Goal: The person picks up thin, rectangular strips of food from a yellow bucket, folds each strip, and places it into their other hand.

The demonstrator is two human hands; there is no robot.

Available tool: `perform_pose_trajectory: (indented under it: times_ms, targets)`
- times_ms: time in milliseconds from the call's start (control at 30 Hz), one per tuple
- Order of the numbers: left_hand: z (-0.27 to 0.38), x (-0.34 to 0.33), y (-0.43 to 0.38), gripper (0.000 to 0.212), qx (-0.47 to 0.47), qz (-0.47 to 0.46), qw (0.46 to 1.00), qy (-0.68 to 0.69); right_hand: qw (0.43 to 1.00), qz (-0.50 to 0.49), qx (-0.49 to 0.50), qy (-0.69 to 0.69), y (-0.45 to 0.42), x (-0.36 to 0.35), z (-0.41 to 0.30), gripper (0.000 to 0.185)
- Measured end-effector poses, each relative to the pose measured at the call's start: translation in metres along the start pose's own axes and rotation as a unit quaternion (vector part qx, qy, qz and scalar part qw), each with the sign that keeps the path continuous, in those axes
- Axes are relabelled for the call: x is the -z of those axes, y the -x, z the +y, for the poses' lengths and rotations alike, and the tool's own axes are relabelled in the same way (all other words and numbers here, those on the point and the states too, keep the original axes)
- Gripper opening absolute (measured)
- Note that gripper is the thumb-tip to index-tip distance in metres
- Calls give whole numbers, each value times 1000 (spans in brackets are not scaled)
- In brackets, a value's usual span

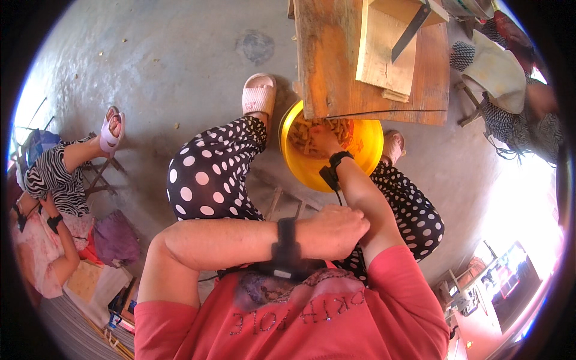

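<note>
My right hand (323,138) reaches down into a yellow plastic bucket (366,167) and touches short yellow-brown pieces (345,130) lying in it. Its fingertips are blurred, and whether they grip a piece is unclear. Curled into a fist, my left hand (335,229) lies against my right forearm, and no object shows in it. Black straps circle both wrists. The bucket stands between my legs, its far side partly under the edge of a wooden table (330,67). On the table, a dark metal blade (410,33) slants across a pale wooden stand (389,54).
Another person (58,225) sits at the left on a folding stool (100,177). At the upper right is a further person (537,108) beside pale cloth (495,74). A purple cloth or bag (116,238) lies at the lower left. Small scraps dot the concrete floor (180,58).
</note>
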State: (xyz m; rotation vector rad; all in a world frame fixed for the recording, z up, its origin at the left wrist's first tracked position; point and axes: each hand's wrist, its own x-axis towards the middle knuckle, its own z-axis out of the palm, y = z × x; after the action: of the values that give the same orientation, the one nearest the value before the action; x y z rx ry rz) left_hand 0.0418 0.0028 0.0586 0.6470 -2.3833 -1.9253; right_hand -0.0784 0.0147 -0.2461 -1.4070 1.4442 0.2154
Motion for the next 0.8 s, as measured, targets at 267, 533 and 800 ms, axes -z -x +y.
perform_pose_trajectory:
  times_ms: [267,533,800]
  targets:
    - [1,2,-4,14,10,16,1000,-12,974,60,-56,-210,-16,14,4,31]
    - [3,-3,-4,14,21,-8,999,31,805,45,-164,-569,38,58,-38,28]
    - [-2,-5,-10,15,21,9,997,72,710,89,-67,-696,92,85,-39,27]
